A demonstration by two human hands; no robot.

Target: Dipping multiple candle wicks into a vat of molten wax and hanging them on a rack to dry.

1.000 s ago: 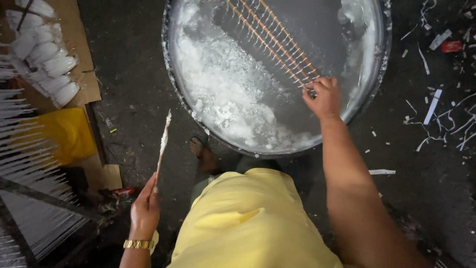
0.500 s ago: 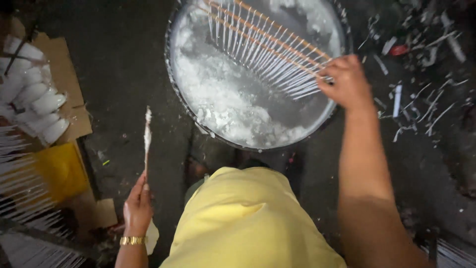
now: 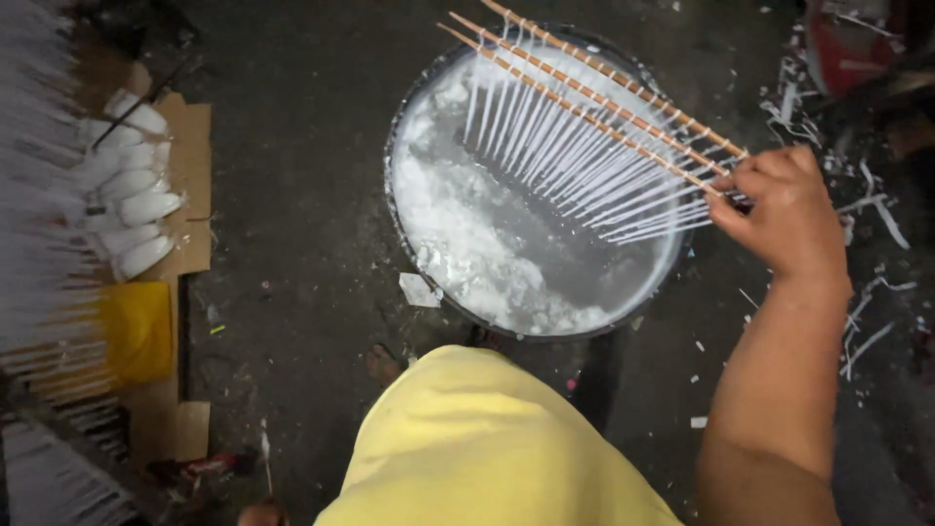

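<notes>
Right hand clenched on stick rack end over wax basin; light, brittle tapers; left hand's grip can't be made out.

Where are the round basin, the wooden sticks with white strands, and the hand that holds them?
Round basin (image 3: 409, 263), head view, on its dark left rim.
Wooden sticks (image 3: 594, 93), head view, on the middle of one stick.
Right hand (image 3: 784, 209), head view, on the back of the hand.

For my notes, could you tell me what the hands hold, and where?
The right hand grips a wooden rack of white strands by its near end; the left hand holds a thin stick.
</notes>
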